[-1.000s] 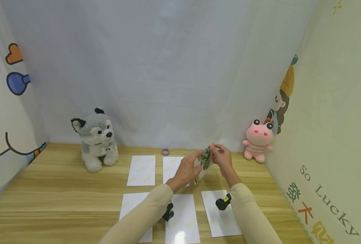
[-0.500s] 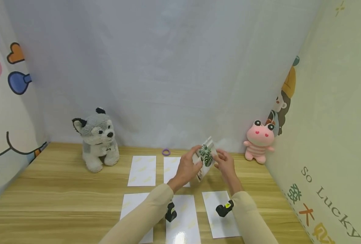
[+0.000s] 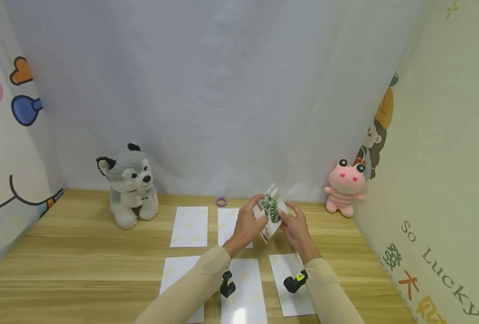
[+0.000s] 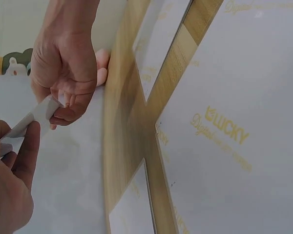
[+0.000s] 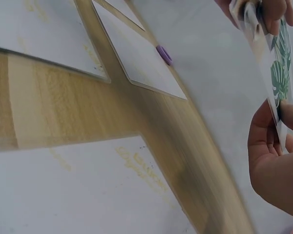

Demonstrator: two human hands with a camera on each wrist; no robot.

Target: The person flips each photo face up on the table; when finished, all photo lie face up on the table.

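Observation:
A small photo print with green monstera leaves on a white ground is held tilted above the back right of the table. My left hand pinches its left edge, thumb on the front. My right hand grips the right edge between thumb and fingers. In the left wrist view, the white back of the print looks bent or curled. The right wrist view catches the print nearly edge-on, with my right hand at its lower end.
Several white photo papers lie on the wooden table, one of them at back left. A purple ring sits near the back edge. A plush husky stands left, a pink plush toy right.
The print has turned so its leaf side faces the head camera more. My right hand has shifted from the top corner down to the right edge.

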